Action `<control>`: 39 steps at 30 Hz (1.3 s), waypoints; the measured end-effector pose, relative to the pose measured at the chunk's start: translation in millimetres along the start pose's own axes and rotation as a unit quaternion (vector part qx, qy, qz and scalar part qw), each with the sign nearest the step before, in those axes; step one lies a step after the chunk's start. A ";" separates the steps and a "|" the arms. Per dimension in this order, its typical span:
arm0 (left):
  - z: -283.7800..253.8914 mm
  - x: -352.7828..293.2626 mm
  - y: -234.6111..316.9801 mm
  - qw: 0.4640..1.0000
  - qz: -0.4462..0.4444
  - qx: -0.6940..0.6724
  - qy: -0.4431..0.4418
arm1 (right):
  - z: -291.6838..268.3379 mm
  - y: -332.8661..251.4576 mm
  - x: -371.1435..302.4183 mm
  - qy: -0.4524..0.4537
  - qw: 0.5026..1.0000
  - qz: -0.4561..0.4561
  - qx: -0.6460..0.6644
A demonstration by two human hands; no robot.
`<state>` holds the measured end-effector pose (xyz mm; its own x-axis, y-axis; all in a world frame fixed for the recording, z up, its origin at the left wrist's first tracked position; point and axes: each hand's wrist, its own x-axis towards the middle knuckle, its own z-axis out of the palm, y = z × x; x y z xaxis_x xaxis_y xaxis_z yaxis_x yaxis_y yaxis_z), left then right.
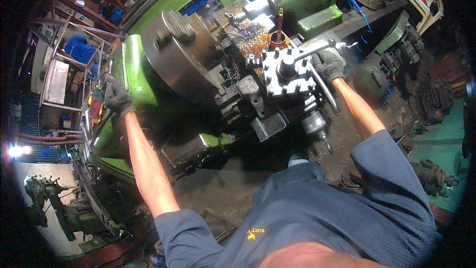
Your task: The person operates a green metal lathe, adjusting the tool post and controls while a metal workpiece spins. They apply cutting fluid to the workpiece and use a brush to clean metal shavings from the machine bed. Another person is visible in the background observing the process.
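Right hand (329,65) beside toolpost (273,63), cup (283,44) beyond

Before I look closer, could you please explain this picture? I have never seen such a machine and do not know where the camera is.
This view comes from a camera worn on the head, looking down; its wide lens bends straight edges. The green metal machine looks like a lathe, with a round grey metal chuck. To its right sits a square silver metal tool block. Just beyond, a reddish round pot with a reddish handle sticking out stands beside brown-stained metal shavings. The left hand, in a dark grey glove, is at the machine's left end; the right hand, gloved alike, is beside the block, near a long bent silver lever. I cannot tell whether either grips anything.
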<state>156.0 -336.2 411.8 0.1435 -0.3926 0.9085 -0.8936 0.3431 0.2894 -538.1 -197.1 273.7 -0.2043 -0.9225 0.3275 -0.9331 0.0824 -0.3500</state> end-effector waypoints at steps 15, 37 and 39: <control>-8.7 -1.4 0.7 0.999 -0.019 0.023 -0.013 | 2.2 -2.5 1.5 0.004 1.000 -0.009 -0.006; -11.7 -1.1 31.0 0.996 -0.084 0.011 -0.014 | 1.7 -2.8 1.5 0.012 1.000 0.006 0.003; -6.3 -3.4 48.0 0.998 -0.063 -0.011 0.016 | -1.3 -3.0 -0.3 0.012 1.000 0.008 0.000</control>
<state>115.3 -313.0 424.6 0.2669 -0.4070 0.8736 -0.8580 0.3125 0.4077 -535.7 -196.6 275.7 -0.2254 -0.9120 0.3428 -0.9298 0.0964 -0.3551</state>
